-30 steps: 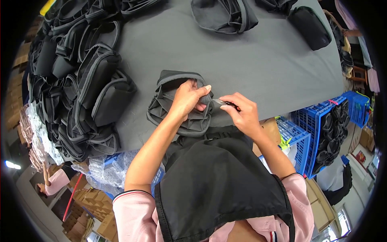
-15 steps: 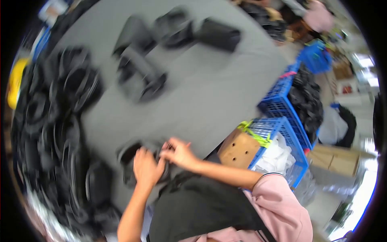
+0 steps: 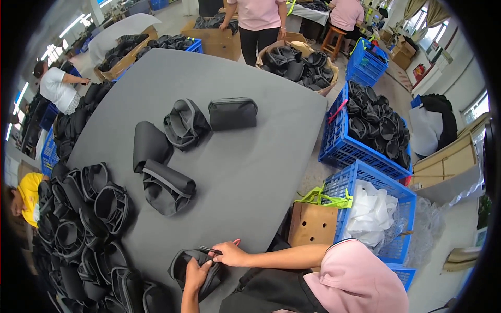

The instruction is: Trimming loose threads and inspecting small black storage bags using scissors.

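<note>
A black fabric pouch (image 3: 178,267) with its mouth open lies at the near edge of the grey table. My left hand (image 3: 195,275) is closed on its rim, fingers reaching inside and thumb on the edge. Over the same rim, my right hand (image 3: 230,254) pinches a thin, dark, pointed tool (image 3: 207,250); it looks like small thread snips, but its shape is partly hidden by the fingers. Farther up the table are a closed boxy pouch (image 3: 233,113), an open one (image 3: 185,125), one lying flat-side up (image 3: 151,146) and another on its side (image 3: 168,189).
A heap of black pouches (image 3: 68,235) covers the table's left side. At the right stand a blue crate (image 3: 334,138) full of pouches, a blue crate (image 3: 360,169) with white scraps and a holed brown box (image 3: 311,224). People (image 3: 261,21) are at work beyond the table.
The view has tilted up and sharpened, so more of the room shows. Both hands stay at the pouch's rim; the thin tool in the right hand now shows more clearly.
</note>
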Action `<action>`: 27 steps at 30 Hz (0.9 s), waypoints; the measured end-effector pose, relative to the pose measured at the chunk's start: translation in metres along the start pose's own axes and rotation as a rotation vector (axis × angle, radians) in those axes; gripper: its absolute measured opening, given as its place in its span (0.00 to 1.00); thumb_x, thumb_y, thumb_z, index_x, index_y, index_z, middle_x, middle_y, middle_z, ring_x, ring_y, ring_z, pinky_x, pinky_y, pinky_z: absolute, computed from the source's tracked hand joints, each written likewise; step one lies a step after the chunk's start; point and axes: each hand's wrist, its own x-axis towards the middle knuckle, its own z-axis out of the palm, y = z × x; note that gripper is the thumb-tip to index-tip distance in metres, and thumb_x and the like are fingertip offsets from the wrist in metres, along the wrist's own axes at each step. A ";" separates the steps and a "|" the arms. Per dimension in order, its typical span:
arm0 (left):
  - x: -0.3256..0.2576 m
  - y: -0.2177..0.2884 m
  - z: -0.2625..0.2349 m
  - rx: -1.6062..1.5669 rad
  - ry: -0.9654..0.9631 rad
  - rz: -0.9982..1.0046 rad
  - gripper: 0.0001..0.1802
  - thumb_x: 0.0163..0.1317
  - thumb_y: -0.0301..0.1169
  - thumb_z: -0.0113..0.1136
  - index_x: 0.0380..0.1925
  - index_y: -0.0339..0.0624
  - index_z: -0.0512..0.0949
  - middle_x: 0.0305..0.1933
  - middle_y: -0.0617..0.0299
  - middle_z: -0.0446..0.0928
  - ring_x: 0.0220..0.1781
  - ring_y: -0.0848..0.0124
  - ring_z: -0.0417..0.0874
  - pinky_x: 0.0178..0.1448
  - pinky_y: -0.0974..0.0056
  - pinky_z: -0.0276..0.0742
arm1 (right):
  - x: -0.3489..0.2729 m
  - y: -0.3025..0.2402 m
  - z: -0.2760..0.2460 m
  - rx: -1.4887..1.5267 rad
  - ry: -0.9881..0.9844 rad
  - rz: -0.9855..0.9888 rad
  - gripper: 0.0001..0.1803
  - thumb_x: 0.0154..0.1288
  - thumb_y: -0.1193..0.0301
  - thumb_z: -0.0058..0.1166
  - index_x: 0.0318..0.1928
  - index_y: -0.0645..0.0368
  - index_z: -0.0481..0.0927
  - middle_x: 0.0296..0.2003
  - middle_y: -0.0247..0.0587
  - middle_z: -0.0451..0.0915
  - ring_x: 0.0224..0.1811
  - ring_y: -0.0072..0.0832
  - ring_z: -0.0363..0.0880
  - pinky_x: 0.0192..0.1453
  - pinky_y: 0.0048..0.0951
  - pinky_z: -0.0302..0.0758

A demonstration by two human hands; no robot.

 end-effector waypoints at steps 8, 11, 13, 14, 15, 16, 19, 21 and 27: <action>0.006 0.014 0.009 0.449 0.167 -0.119 0.17 0.48 0.33 0.63 0.21 0.27 0.72 0.27 0.37 0.75 0.35 0.43 0.77 0.40 0.51 0.71 | -0.001 0.017 0.005 0.089 0.028 0.051 0.12 0.53 0.72 0.58 0.38 0.65 0.77 0.35 0.45 0.78 0.38 0.31 0.78 0.43 0.30 0.72; 0.008 0.007 0.005 0.337 0.124 -0.116 0.18 0.47 0.34 0.65 0.19 0.28 0.71 0.25 0.39 0.75 0.30 0.47 0.78 0.37 0.53 0.71 | 0.002 0.012 0.001 -0.079 0.006 0.028 0.11 0.53 0.73 0.58 0.37 0.64 0.77 0.35 0.47 0.77 0.40 0.36 0.78 0.44 0.32 0.72; 0.008 0.017 -0.002 0.302 0.074 -0.159 0.19 0.46 0.36 0.65 0.19 0.28 0.71 0.24 0.40 0.75 0.29 0.50 0.78 0.37 0.54 0.71 | 0.004 0.015 0.000 -0.100 -0.009 -0.016 0.12 0.52 0.73 0.58 0.38 0.64 0.78 0.35 0.47 0.78 0.40 0.37 0.78 0.44 0.32 0.72; 0.009 0.020 -0.005 0.268 0.013 -0.211 0.21 0.46 0.37 0.66 0.18 0.28 0.71 0.23 0.41 0.75 0.28 0.52 0.78 0.36 0.55 0.71 | 0.006 0.017 -0.002 -0.114 -0.027 -0.048 0.12 0.52 0.74 0.57 0.38 0.63 0.78 0.34 0.47 0.78 0.39 0.38 0.78 0.45 0.33 0.72; 0.007 0.014 -0.004 0.214 0.010 -0.230 0.23 0.46 0.40 0.67 0.17 0.28 0.70 0.22 0.41 0.74 0.26 0.55 0.77 0.35 0.57 0.71 | 0.006 0.013 -0.002 -0.079 -0.052 0.023 0.11 0.53 0.75 0.56 0.39 0.63 0.78 0.32 0.44 0.80 0.37 0.32 0.79 0.44 0.30 0.72; 0.011 0.010 -0.003 0.208 0.018 -0.224 0.23 0.46 0.40 0.67 0.17 0.28 0.70 0.22 0.41 0.74 0.26 0.55 0.77 0.35 0.57 0.71 | 0.009 0.014 -0.001 -0.087 -0.053 0.015 0.11 0.53 0.75 0.56 0.39 0.63 0.78 0.32 0.44 0.80 0.37 0.32 0.79 0.44 0.30 0.72; 0.021 -0.001 -0.001 0.296 0.110 -0.189 0.24 0.48 0.42 0.65 0.17 0.27 0.71 0.25 0.38 0.75 0.29 0.51 0.78 0.36 0.55 0.71 | 0.018 0.017 0.000 0.233 -0.085 0.282 0.09 0.55 0.76 0.56 0.38 0.64 0.78 0.31 0.36 0.80 0.34 0.20 0.76 0.43 0.24 0.72; 0.024 -0.004 -0.003 0.263 0.111 -0.204 0.24 0.49 0.42 0.64 0.18 0.27 0.71 0.26 0.38 0.75 0.30 0.50 0.79 0.37 0.55 0.71 | 0.018 0.013 -0.001 0.172 -0.048 0.219 0.10 0.55 0.76 0.56 0.39 0.64 0.78 0.31 0.37 0.80 0.34 0.21 0.76 0.43 0.24 0.72; 0.021 0.003 -0.002 0.228 0.111 -0.207 0.23 0.51 0.42 0.62 0.21 0.27 0.73 0.31 0.38 0.76 0.37 0.47 0.78 0.43 0.54 0.71 | 0.012 0.005 0.000 0.009 0.035 0.003 0.10 0.55 0.74 0.57 0.38 0.65 0.77 0.31 0.39 0.80 0.35 0.22 0.77 0.42 0.26 0.73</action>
